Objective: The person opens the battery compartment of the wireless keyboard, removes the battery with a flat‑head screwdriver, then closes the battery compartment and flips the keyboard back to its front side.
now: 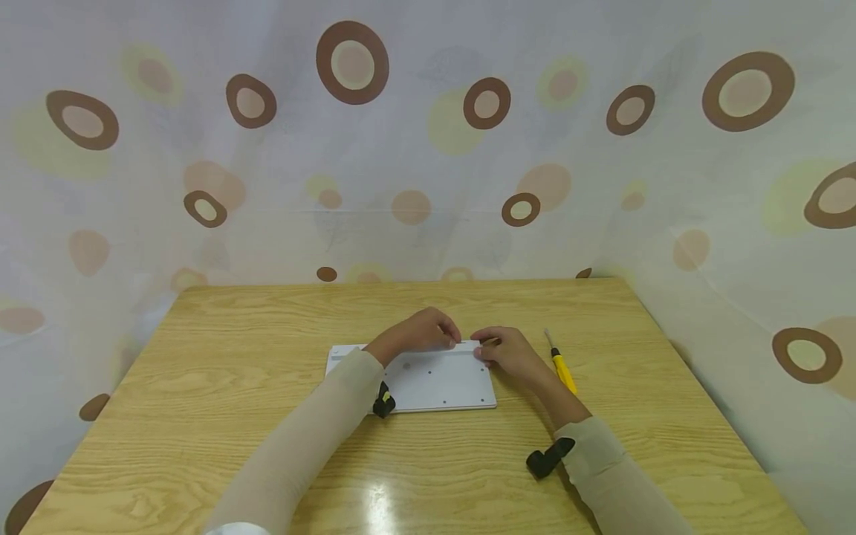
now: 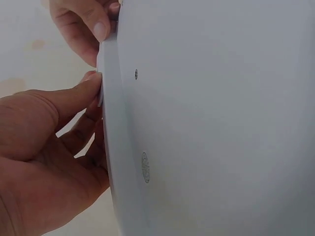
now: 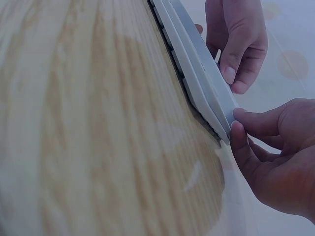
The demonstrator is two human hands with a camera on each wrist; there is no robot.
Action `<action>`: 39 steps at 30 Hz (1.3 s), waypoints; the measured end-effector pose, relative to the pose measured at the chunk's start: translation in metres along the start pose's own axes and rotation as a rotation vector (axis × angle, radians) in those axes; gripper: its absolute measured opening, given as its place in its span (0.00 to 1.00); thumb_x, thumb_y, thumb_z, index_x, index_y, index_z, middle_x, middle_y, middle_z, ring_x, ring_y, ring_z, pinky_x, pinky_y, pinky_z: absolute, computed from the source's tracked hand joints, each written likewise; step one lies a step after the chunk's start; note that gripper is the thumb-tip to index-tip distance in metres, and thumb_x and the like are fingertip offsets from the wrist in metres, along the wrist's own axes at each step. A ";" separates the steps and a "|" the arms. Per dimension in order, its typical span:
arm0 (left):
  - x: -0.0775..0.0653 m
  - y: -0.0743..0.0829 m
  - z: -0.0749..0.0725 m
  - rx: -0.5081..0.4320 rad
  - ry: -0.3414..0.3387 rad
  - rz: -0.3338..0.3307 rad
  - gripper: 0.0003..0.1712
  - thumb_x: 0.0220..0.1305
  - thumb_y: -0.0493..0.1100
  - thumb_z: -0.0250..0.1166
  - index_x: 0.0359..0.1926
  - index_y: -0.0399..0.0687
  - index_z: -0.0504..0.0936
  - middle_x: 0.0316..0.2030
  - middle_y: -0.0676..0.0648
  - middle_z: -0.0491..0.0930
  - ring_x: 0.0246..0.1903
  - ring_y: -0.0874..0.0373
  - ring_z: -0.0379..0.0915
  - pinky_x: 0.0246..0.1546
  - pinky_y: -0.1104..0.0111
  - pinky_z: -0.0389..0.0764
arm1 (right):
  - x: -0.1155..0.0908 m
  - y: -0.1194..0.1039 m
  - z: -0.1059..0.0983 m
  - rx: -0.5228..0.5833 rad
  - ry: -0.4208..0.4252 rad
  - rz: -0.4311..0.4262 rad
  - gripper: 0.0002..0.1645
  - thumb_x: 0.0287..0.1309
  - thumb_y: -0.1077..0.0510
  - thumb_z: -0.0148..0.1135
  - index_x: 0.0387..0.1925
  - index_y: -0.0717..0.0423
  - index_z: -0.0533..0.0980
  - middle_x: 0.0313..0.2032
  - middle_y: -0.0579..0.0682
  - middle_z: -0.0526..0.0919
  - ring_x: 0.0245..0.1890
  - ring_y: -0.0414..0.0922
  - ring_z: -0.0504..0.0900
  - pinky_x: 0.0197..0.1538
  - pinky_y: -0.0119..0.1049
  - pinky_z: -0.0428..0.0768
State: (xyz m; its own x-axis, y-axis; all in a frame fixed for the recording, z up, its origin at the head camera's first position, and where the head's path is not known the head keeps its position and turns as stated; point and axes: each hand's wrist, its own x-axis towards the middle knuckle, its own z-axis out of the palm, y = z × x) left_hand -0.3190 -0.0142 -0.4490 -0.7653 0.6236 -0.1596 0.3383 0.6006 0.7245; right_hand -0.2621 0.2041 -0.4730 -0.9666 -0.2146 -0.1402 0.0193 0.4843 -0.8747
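A white keyboard [image 1: 448, 385] lies face down on the wooden table, its flat back with small screws facing up and a raised strip along the far edge. Dark gaps between keys show under the keyboard [image 3: 189, 69] in the right wrist view. My left hand [image 1: 420, 331] reaches over it and pinches a thin flap [image 2: 100, 93] at the far edge between thumb and fingers. At the far right corner, thumb and index finger of my right hand [image 1: 513, 355] grip the keyboard's edge. The underside of the left fingertips is hidden.
A screwdriver [image 1: 564, 371] with a yellow and black handle lies right of the right hand, its tip pointing away. The wooden table [image 1: 267, 319] meets a patterned cloth [image 1: 414, 148] at the back and sides. Each sleeve carries a small black camera [image 1: 548, 458].
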 end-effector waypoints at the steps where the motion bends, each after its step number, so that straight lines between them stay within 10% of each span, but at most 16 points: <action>1: 0.000 0.000 0.000 0.005 0.003 -0.001 0.07 0.69 0.36 0.64 0.41 0.48 0.89 0.42 0.51 0.86 0.42 0.59 0.76 0.50 0.64 0.76 | 0.000 0.000 0.000 -0.001 0.000 0.000 0.20 0.67 0.62 0.62 0.58 0.62 0.78 0.44 0.57 0.84 0.35 0.44 0.79 0.42 0.35 0.81; 22: 0.000 0.002 0.000 0.049 -0.005 0.028 0.10 0.68 0.38 0.65 0.48 0.47 0.87 0.44 0.49 0.85 0.44 0.58 0.75 0.51 0.63 0.76 | -0.001 -0.001 0.000 -0.014 0.020 0.005 0.21 0.67 0.60 0.63 0.59 0.61 0.78 0.53 0.59 0.82 0.41 0.46 0.81 0.47 0.37 0.81; 39: 0.013 0.020 0.027 0.099 0.030 0.002 0.16 0.66 0.43 0.69 0.53 0.47 0.84 0.48 0.48 0.83 0.48 0.57 0.77 0.54 0.63 0.77 | -0.046 0.004 0.001 -0.011 0.002 0.047 0.19 0.64 0.62 0.65 0.54 0.65 0.76 0.48 0.58 0.81 0.42 0.45 0.81 0.47 0.37 0.84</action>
State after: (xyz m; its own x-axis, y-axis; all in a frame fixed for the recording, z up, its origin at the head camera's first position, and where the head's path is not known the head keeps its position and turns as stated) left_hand -0.3076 0.0197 -0.4542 -0.7804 0.6101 -0.1372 0.3910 0.6473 0.6544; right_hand -0.2178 0.2153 -0.4706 -0.9651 -0.1901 -0.1802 0.0618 0.5033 -0.8619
